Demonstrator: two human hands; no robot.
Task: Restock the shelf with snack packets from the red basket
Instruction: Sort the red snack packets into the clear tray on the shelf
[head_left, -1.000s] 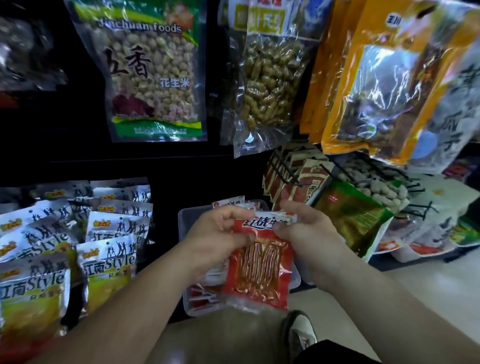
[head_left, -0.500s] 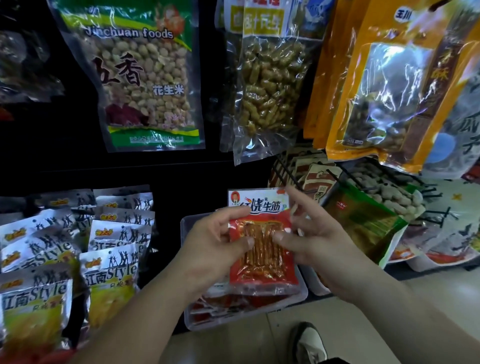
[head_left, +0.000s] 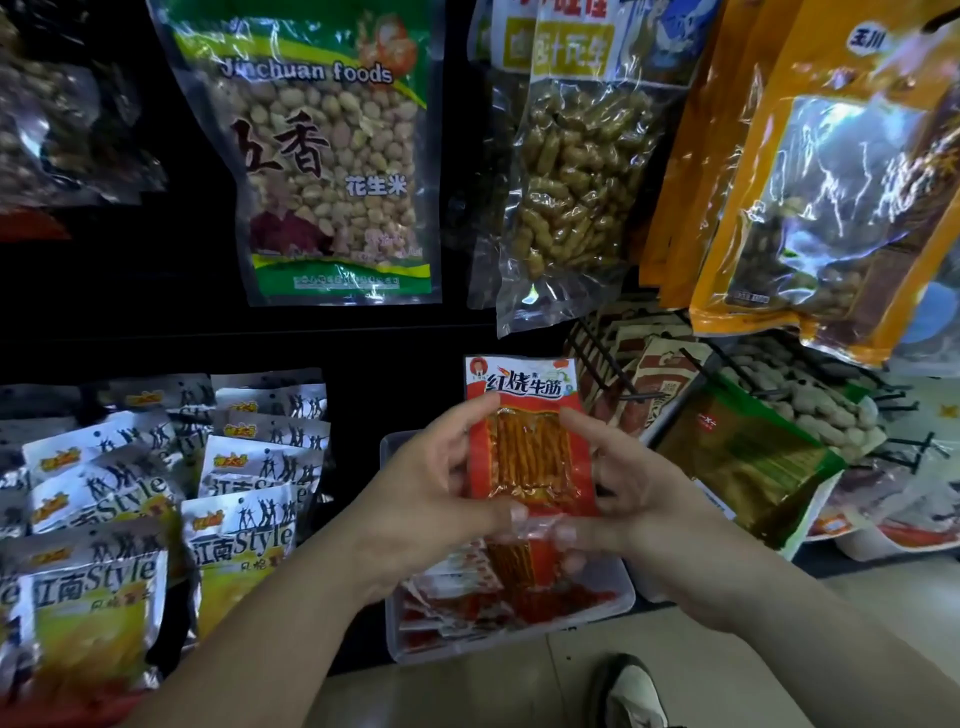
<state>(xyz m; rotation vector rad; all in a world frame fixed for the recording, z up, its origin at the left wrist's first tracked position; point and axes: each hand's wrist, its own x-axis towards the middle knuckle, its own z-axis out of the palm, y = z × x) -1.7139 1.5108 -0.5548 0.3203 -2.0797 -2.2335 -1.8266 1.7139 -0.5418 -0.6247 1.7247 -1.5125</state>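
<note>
The left hand (head_left: 431, 499) and right hand (head_left: 639, 509) grip the red packet (head_left: 530, 452) by its sides, now raised and straightened upright above the clear tray (head_left: 623, 582), seemingly ready for slotting in.

A red snack packet (head_left: 527, 457) showing orange strips is held upright above a clear tray (head_left: 390, 623) of similar packets (head_left: 467, 608).

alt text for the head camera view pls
The left hand and right hand hold a red packet upright over a clear bin of similar packets. Silver-and-yellow packets lie to its left; peanut bags hang above.
</note>
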